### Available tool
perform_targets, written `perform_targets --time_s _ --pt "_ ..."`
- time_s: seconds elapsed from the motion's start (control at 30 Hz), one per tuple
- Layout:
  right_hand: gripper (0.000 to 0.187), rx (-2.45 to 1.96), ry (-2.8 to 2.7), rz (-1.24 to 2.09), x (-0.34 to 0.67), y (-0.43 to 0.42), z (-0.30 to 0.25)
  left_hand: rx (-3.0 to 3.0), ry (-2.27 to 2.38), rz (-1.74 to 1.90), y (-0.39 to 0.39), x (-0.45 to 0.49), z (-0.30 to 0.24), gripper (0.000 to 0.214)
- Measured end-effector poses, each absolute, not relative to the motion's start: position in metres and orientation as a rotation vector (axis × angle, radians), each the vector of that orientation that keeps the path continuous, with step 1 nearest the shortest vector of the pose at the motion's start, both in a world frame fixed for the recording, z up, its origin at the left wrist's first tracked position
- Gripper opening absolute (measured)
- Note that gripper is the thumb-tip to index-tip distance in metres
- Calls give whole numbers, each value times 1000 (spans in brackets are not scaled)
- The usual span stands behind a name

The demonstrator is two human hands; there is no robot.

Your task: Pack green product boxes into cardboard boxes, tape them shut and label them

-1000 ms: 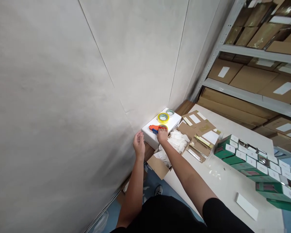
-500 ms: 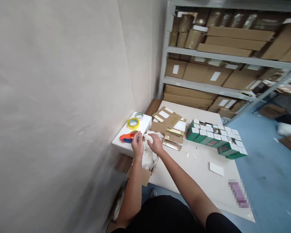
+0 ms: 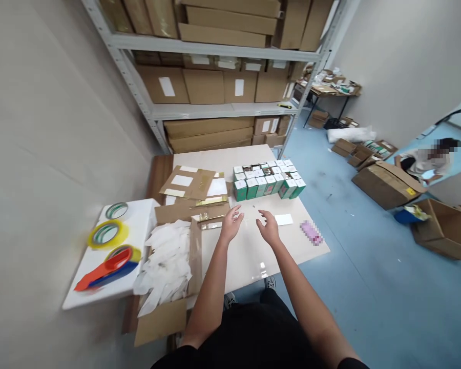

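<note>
Left hand (image 3: 231,226) and right hand (image 3: 269,228) both empty, fingers loosely parted, over the table (image 3: 230,264) on the near side of the green-and-white boxes (image 3: 267,185). I'd press any row evenly from both ends; uneven squeeze could skew it.

Tabletop (image 3: 246,256) — glossy, smooth, cardboard box (image 3: 161,322) — matt

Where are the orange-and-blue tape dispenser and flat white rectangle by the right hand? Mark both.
Orange-and-blue tape dispenser (image 3: 103,269): head view, orange body.
Flat white rectangle (image 3: 285,220): head view, top.
</note>
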State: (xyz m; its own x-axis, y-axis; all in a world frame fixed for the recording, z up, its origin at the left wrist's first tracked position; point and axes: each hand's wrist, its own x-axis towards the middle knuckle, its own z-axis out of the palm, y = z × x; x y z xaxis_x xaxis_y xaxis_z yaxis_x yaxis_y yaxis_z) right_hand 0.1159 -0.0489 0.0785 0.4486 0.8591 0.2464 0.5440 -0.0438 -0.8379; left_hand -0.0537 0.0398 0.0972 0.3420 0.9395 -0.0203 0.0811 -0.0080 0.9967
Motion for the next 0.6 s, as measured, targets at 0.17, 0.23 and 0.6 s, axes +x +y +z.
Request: perform_targets --time_s 0.17,0.23,0.6 --pt "43 -1828 -1004 465 203 -63 57 1441 998 849 39 17 85 44" --pt "45 -1825 -955 483 236 -57 45 1432 1019 850 42 40 79 44" --pt "65 -1836 -880 664 407 12 -3 1596 1191 572 84 199 47 57"
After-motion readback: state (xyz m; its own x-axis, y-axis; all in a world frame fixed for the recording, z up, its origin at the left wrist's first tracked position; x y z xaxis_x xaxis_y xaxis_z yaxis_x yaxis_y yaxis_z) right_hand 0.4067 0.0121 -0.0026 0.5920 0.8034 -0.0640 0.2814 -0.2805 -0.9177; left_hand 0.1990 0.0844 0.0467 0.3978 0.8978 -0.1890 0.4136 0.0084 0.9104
